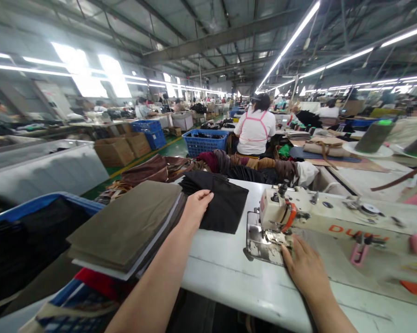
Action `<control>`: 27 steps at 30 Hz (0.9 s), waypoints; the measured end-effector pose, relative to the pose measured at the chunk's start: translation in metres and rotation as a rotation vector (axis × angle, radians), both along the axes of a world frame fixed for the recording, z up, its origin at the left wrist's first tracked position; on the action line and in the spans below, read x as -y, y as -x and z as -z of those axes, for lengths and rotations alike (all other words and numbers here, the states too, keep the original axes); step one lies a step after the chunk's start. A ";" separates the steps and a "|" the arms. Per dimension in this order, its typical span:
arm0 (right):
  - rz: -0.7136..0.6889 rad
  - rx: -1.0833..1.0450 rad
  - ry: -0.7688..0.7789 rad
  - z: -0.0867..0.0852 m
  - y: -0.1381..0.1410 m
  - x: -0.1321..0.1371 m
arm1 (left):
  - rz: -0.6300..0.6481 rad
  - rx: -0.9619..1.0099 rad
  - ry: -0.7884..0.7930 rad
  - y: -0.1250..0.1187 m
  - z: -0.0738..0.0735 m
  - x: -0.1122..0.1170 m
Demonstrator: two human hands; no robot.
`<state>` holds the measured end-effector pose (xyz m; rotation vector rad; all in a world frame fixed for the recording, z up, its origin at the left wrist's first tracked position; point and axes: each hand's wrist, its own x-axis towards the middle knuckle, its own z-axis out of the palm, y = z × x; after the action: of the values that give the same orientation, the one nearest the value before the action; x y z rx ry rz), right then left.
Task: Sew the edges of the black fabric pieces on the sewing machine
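My left hand [197, 206] reaches out flat onto the near edge of a black fabric piece [222, 203] lying on the white table [229, 273], fingers stretched and together on the cloth. Just left of it sits a stack of olive and grey fabric pieces [132, 226]. My right hand [304, 263] rests palm down on the table beside the needle plate [264, 240] of a white sewing machine [333, 217], fingers extended toward the presser foot, nothing in it.
A blue bin [38, 208] with dark cloth stands at left. Piles of brown and dark garments [229, 166] lie beyond the table. A person in a white shirt [255, 129] sits ahead with their back to me. Cardboard boxes [118, 148] and blue crates [204, 141] line the aisle.
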<state>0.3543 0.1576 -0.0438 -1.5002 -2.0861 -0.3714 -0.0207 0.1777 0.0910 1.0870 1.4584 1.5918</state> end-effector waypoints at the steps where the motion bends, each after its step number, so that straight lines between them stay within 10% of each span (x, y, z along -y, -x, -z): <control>1: 0.001 -0.006 -0.001 0.000 0.000 -0.001 | 0.007 0.041 0.012 0.001 0.001 0.000; 27: 0.021 0.062 0.014 -0.001 0.001 0.002 | 0.065 0.238 0.032 -0.002 0.000 0.014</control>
<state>0.3536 0.1556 -0.0425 -1.5386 -2.1263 -0.4165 -0.0187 0.1637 0.0912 0.8841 1.2735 1.5875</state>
